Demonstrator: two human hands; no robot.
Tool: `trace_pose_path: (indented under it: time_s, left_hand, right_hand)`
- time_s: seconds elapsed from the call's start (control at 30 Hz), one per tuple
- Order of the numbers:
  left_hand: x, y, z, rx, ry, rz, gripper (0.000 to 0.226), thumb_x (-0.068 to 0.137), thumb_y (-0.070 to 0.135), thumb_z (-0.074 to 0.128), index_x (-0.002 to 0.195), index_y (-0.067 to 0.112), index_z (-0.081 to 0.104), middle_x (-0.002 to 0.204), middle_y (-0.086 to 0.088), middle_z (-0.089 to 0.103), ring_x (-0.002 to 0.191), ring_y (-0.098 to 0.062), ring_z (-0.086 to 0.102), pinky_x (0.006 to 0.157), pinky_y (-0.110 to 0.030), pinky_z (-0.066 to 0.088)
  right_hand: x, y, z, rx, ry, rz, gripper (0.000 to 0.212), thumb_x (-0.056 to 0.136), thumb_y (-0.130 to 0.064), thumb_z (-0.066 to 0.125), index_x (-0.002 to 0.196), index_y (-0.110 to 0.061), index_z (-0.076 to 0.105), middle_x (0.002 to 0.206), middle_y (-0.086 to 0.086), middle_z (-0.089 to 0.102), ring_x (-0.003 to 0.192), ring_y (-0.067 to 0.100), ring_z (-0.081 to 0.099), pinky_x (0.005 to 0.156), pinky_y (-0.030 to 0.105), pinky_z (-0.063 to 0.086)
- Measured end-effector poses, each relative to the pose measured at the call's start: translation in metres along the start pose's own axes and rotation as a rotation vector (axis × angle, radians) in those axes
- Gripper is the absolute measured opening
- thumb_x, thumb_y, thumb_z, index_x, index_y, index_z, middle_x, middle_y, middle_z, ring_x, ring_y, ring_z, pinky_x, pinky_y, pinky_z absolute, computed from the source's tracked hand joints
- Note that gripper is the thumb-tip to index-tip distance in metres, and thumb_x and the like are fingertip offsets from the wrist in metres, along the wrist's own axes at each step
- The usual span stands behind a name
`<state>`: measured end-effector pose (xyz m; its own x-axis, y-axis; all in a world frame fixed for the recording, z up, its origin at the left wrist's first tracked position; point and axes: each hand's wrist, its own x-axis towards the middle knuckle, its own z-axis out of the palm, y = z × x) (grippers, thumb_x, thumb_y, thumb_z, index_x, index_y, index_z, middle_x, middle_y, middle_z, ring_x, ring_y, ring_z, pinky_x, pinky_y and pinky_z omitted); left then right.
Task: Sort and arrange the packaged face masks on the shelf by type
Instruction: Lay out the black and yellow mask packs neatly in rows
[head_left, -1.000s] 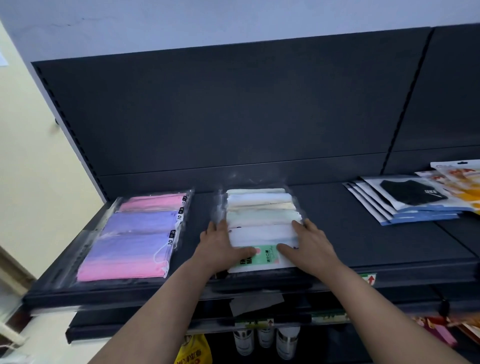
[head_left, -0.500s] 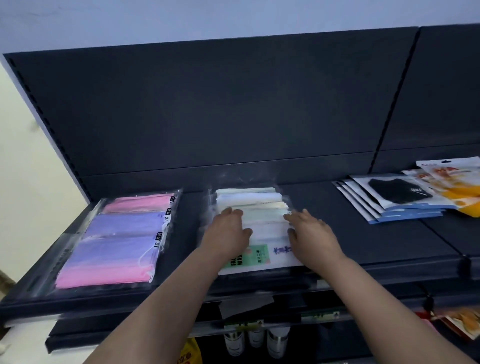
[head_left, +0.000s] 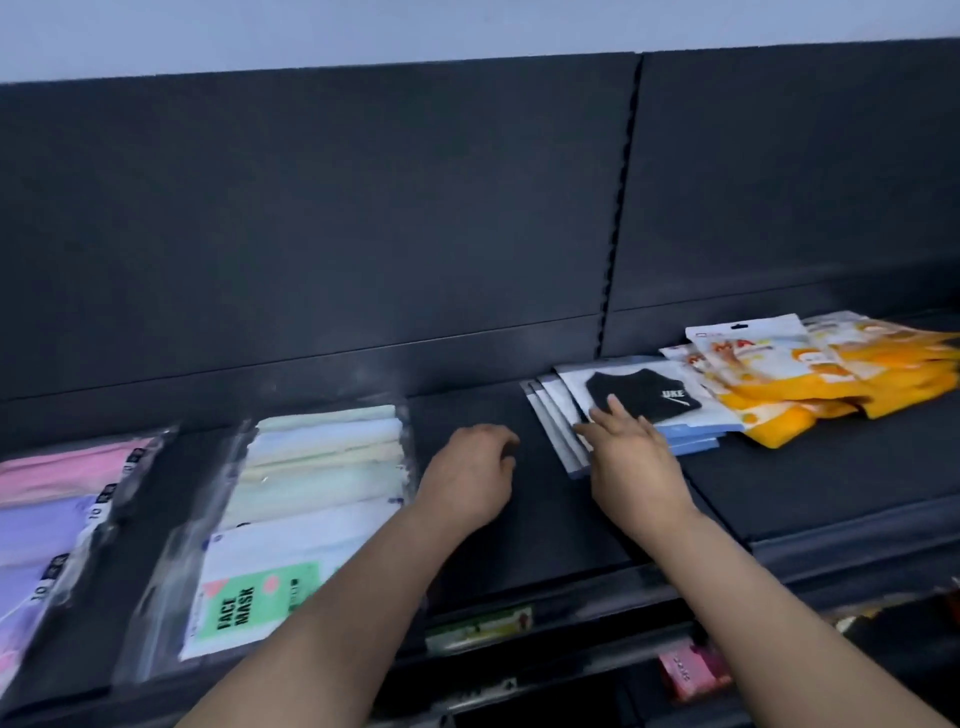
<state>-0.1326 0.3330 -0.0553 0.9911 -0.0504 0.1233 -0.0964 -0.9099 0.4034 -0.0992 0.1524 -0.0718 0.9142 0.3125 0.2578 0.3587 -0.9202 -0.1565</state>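
Observation:
On the dark shelf lie four groups of packaged masks. Pink and purple packs are at the far left. A stack of pale green and white packs, with a green FACE MASK label in front, lies beside them. A fanned pile of black-mask packs sits right of centre, and orange packs overlap its right side. My left hand hovers over bare shelf with loosely curled fingers, holding nothing. My right hand reaches with straight fingers onto the lower left of the black-mask pile.
The shelf's dark back panel rises behind the packs. A price label strip runs along the front edge. Below it, a pink item shows on the lower shelf.
Both hands left the pale green and white stack and moved right. The view swung right too, bringing the black-mask and orange packs closer to centre.

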Motion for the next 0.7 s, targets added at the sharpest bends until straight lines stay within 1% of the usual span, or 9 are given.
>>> trace_pose_path:
  time_s: [0.07, 0.17, 0.27, 0.33, 0.4, 0.43, 0.57, 0.6, 0.7]
  left_hand:
    - [0.020, 0.019, 0.014, -0.011, -0.034, 0.004, 0.039, 0.098, 0.019, 0.045, 0.137, 0.018, 0.048, 0.141, -0.002, 0.049, 0.128, -0.019, 0.043, 0.103, -0.030, 0.037]
    - [0.055, 0.044, 0.036, -0.037, -0.064, -0.042, 0.047, 0.101, 0.022, 0.040, 0.147, 0.019, 0.033, 0.151, -0.005, 0.036, 0.136, -0.022, 0.035, 0.108, -0.031, 0.032]
    - [0.083, 0.066, 0.055, -0.099, -0.109, -0.143, 0.053, 0.102, 0.027, 0.036, 0.152, 0.025, 0.019, 0.158, -0.011, 0.020, 0.144, -0.026, 0.023, 0.113, -0.035, 0.028]
    - [0.097, 0.082, 0.070, -0.110, -0.129, -0.189, 0.050, 0.102, 0.027, 0.033, 0.151, 0.027, 0.022, 0.152, -0.013, 0.028, 0.141, -0.030, 0.026, 0.110, -0.037, 0.031]
    - [0.103, 0.090, 0.080, -0.103, -0.119, -0.213, 0.047, 0.102, 0.025, 0.032, 0.149, 0.027, 0.029, 0.142, -0.012, 0.039, 0.135, -0.031, 0.033, 0.107, -0.036, 0.033]
    - [0.106, 0.097, 0.087, -0.105, -0.118, -0.224, 0.047, 0.101, 0.025, 0.032, 0.148, 0.028, 0.031, 0.142, -0.011, 0.040, 0.134, -0.031, 0.032, 0.108, -0.035, 0.032]
    - [0.118, 0.138, 0.104, -0.121, -0.167, -0.233, 0.050, 0.101, 0.027, 0.033, 0.150, 0.027, 0.026, 0.156, -0.008, 0.025, 0.140, -0.031, 0.024, 0.112, -0.035, 0.025]
    - [0.121, 0.146, 0.104, -0.129, -0.154, -0.238, 0.052, 0.100, 0.025, 0.034, 0.151, 0.024, 0.024, 0.158, -0.008, 0.021, 0.142, -0.031, 0.022, 0.113, -0.035, 0.024]
    - [0.127, 0.150, 0.101, -0.153, -0.056, -0.263, 0.055, 0.097, 0.014, 0.040, 0.150, 0.015, 0.022, 0.160, -0.008, 0.014, 0.142, -0.027, 0.026, 0.112, -0.035, 0.029]
  right_hand:
    - [0.013, 0.027, -0.002, 0.001, -0.018, 0.006, 0.045, 0.095, -0.021, 0.045, 0.140, -0.020, 0.041, 0.154, -0.001, 0.029, 0.147, 0.018, 0.007, 0.118, 0.040, 0.011]
    - [0.033, 0.061, -0.005, -0.011, -0.127, -0.002, 0.058, 0.096, -0.049, 0.037, 0.147, -0.025, 0.026, 0.158, 0.003, 0.017, 0.147, 0.026, -0.001, 0.117, 0.046, 0.008]
    - [0.042, 0.086, -0.001, 0.025, -0.265, 0.021, 0.066, 0.092, -0.062, 0.031, 0.149, -0.033, 0.018, 0.160, 0.005, 0.008, 0.146, 0.034, -0.002, 0.117, 0.051, 0.007]
    - [0.046, 0.103, 0.001, 0.020, -0.283, 0.004, 0.063, 0.091, -0.062, 0.030, 0.147, -0.034, 0.022, 0.159, 0.005, 0.012, 0.145, 0.036, 0.003, 0.115, 0.053, 0.010]
    - [0.048, 0.111, -0.002, -0.004, -0.270, 0.001, 0.058, 0.091, -0.057, 0.033, 0.143, -0.031, 0.030, 0.157, 0.005, 0.018, 0.144, 0.038, 0.007, 0.113, 0.055, 0.012]
    - [0.050, 0.119, -0.005, -0.012, -0.280, 0.022, 0.057, 0.089, -0.055, 0.035, 0.141, -0.029, 0.033, 0.156, 0.005, 0.021, 0.144, 0.038, 0.008, 0.112, 0.055, 0.013]
    - [0.060, 0.161, -0.014, -0.045, -0.288, 0.128, 0.057, 0.086, -0.054, 0.038, 0.134, -0.023, 0.040, 0.150, 0.006, 0.032, 0.142, 0.039, 0.013, 0.110, 0.056, 0.018]
    - [0.061, 0.168, -0.015, -0.043, -0.280, 0.149, 0.062, 0.084, -0.061, 0.036, 0.132, -0.021, 0.042, 0.148, 0.006, 0.036, 0.141, 0.039, 0.015, 0.109, 0.057, 0.019]
    - [0.061, 0.174, -0.016, -0.029, -0.250, 0.166, 0.100, 0.066, -0.089, 0.030, 0.132, -0.014, 0.042, 0.145, 0.010, 0.038, 0.140, 0.039, 0.014, 0.109, 0.061, 0.016]
